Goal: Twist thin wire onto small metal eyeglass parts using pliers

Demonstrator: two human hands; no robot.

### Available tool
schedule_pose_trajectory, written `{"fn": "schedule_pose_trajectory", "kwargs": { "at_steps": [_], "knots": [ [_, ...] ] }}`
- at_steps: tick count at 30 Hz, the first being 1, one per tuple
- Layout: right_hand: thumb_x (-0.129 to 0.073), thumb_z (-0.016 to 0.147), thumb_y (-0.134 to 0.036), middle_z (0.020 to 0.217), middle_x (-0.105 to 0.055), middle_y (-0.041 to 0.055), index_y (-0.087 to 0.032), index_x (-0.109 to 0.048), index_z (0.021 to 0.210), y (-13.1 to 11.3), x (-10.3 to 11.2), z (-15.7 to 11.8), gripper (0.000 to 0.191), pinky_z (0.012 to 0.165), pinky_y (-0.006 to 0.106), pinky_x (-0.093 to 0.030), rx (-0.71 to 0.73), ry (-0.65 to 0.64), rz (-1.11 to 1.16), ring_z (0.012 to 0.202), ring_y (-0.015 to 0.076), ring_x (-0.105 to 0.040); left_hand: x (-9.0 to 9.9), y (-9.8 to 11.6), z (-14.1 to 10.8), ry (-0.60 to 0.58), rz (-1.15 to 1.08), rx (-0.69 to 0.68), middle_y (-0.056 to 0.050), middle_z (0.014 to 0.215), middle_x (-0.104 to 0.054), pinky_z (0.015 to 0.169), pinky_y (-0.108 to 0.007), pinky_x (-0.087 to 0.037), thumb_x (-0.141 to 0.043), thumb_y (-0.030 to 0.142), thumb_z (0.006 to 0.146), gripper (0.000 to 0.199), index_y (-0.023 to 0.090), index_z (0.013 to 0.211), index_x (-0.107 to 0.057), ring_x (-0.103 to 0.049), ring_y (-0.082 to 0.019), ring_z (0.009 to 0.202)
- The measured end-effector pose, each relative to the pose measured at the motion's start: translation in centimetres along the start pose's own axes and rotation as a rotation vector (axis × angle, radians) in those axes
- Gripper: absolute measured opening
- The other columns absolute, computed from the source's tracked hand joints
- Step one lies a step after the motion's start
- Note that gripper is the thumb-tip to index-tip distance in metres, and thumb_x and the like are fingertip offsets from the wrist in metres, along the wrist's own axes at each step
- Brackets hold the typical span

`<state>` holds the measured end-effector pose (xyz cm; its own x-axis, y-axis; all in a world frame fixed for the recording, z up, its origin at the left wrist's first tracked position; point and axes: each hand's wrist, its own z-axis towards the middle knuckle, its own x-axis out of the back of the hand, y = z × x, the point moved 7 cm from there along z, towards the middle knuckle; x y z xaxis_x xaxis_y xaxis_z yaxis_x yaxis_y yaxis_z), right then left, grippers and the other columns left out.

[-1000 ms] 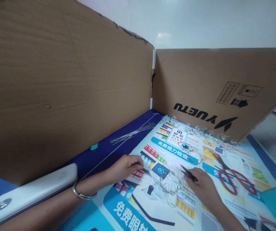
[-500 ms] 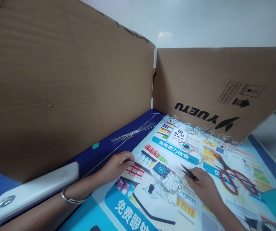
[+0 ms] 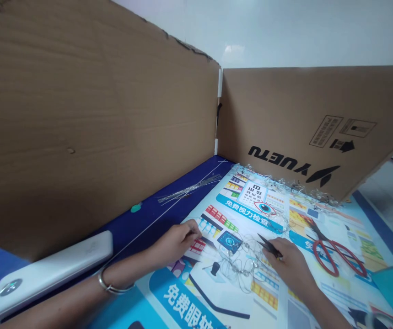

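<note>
The fingers of the right hand (image 3: 290, 262) grip dark pointed snips (image 3: 271, 248) beside tangled wire (image 3: 239, 267) at lower centre. The left hand (image 3: 175, 242) has curled fingers; whether they pinch anything, I cannot tell. Red-handled scissors (image 3: 326, 258) lie lower right on the printed sheet (image 3: 230, 288).

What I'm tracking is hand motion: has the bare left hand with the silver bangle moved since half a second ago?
Yes: the left hand has moved right, its fingertips now nearer the printed dark-blue rectangle with the pale circle.
</note>
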<state>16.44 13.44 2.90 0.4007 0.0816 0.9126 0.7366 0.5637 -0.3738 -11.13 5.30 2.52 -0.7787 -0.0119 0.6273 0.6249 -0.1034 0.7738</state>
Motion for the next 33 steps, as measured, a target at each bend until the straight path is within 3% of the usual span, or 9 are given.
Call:
{"fn": "schedule_pose_trajectory", "kwargs": {
  "at_steps": [5,12,27,33],
  "knots": [
    [-0.045,0.082,-0.036,0.074,-0.059,0.0028,-0.022,-0.057,0.076,-0.1,0.2,0.0,0.019,0.064,0.029,-0.038,0.004,0.013,-0.023,0.072,0.019,-0.053,-0.6,1.1,0.3,-0.031,0.054,-0.014,0.001,0.08,-0.062,0.067,-0.021,-0.043,-0.039,0.019,0.084,0.013,0.019,0.084,-0.053,-0.057,-0.013,0.073],
    [-0.045,0.081,-0.036,0.077,-0.06,0.0029,-0.022,-0.059,0.078,0.1,0.0,0.0,0.021,0.066,0.03,-0.039,0.004,0.012,-0.019,0.074,0.0194,-0.055,-0.7,1.8,0.3,-0.036,0.039,-0.078,-0.003,0.088,-0.065,0.076,-0.023,-0.043,-0.04,0.02,0.085,0.022,0.018,0.088,-0.062,-0.058,-0.015,0.082],
    [-0.044,0.082,-0.038,0.077,-0.06,0.0033,-0.022,-0.058,0.078,0.0,-0.1,-0.1,0.022,0.067,0.029,-0.038,0.017,0.017,-0.031,0.074,0.0196,-0.054,-1.2,-0.4,0.9,-0.045,-0.089,0.006,0.0,0.077,-0.067,0.065,-0.023,-0.045,-0.05,0.019,0.079,0.017,0.018,0.079,-0.067,-0.06,-0.014,0.07],
    [-0.045,0.083,-0.036,0.077,-0.059,0.0024,-0.022,-0.057,0.078,0.0,-0.1,0.0,0.019,0.068,0.029,-0.037,0.01,0.016,-0.015,0.075,0.0189,-0.053,-0.9,1.3,0.6,-0.026,0.016,-0.114,-0.001,0.081,-0.066,0.071,-0.023,-0.044,-0.048,0.018,0.083,0.018,0.019,0.081,-0.066,-0.059,-0.014,0.077]
  ]
}}
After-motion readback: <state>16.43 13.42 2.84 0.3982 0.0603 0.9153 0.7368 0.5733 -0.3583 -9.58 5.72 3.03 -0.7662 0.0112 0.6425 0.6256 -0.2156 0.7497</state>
